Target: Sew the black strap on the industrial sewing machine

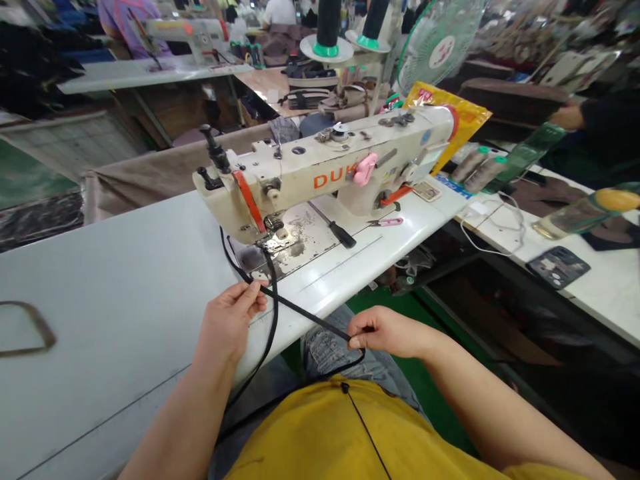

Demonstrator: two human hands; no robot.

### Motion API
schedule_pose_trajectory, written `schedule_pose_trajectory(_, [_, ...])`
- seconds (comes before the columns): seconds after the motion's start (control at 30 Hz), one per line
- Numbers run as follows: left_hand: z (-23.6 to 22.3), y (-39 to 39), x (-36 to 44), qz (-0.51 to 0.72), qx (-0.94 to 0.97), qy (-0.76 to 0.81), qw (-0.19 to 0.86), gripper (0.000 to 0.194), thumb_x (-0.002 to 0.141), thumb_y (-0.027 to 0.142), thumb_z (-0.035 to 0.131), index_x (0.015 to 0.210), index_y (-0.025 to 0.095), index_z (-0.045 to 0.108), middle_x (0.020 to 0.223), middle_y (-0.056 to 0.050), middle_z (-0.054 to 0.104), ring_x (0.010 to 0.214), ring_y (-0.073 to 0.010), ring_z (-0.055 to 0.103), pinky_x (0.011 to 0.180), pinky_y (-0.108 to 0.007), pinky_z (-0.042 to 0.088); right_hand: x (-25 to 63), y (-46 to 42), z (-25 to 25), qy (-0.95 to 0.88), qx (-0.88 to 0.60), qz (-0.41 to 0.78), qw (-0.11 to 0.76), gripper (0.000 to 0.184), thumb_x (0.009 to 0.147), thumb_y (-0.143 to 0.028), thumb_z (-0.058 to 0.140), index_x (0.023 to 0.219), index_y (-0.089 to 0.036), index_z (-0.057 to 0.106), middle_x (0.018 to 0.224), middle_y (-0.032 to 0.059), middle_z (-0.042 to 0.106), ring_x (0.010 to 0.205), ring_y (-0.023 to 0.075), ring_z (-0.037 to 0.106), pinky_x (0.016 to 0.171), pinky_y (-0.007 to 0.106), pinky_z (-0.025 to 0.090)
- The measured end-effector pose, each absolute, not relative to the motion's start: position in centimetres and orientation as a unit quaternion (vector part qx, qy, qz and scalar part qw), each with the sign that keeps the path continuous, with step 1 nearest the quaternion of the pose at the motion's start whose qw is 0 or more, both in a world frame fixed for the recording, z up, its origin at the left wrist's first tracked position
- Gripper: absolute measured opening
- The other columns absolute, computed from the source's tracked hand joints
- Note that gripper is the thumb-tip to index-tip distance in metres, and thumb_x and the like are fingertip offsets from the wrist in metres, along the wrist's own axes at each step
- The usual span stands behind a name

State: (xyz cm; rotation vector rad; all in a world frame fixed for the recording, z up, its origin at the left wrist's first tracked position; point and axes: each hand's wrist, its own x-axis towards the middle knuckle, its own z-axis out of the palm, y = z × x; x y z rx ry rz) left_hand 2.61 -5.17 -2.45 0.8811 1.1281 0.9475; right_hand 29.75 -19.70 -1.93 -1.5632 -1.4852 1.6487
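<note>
Busy sewing workshop, white surface (125,300) ran across the near left. Cream sewing machine (320,167) sat at centre, screwdriver (336,229) and pink snips (385,221) on its bed. Black cord (300,311) ran from under the presser foot toward the near edge, looping down to the lap. Left hand (231,321) pinched the cord just near the needle plate; right hand (387,331) pinched it further right, off the surface edge. Green fan (440,40) far right
</note>
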Motion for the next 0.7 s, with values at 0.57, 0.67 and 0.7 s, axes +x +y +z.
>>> schedule_pose_trajectory(0.57, [-2.4,-4.8,2.5,0.410,0.379,0.495,0.666,0.044,0.064,0.048,0.094,0.086,0.013,0.081,0.068,-0.001,0.065,0.066,-0.0113,0.057,0.062,-0.022,0.050,31.8,-15.6,-1.2,-0.578,-0.655,0.363,0.323,0.029,0.094,-0.045,0.061,0.099,-0.018,0.071,0.088,0.0043,0.067,0.075,0.0172,0.059,0.073,0.030,0.048])
schedule_pose_trajectory(0.67, [-2.6,-4.9,2.6,0.402,0.390,0.501,0.660,0.044,0.066,0.048,0.093,0.090,0.012,0.082,0.065,-0.001,0.064,0.064,-0.0113,0.056,0.063,-0.023,0.049,32.9,-12.1,-1.2,-0.589,-0.742,0.123,0.296,0.032,0.094,-0.037,0.061,0.117,-0.015,0.066,0.111,0.0131,0.066,0.090,0.0232,0.062,0.089,0.038,0.050])
schedule_pose_trajectory(0.7, [-2.7,-5.0,2.6,0.401,0.395,0.502,0.657,0.044,0.067,0.047,0.093,0.091,0.012,0.082,0.065,-0.001,0.064,0.063,-0.0112,0.056,0.064,-0.023,0.049,33.1,-11.1,-1.3,-0.593,-0.755,0.071,0.273,0.039,0.093,-0.037,0.062,0.125,-0.014,0.063,0.116,0.0159,0.064,0.097,0.0265,0.063,0.094,0.041,0.049])
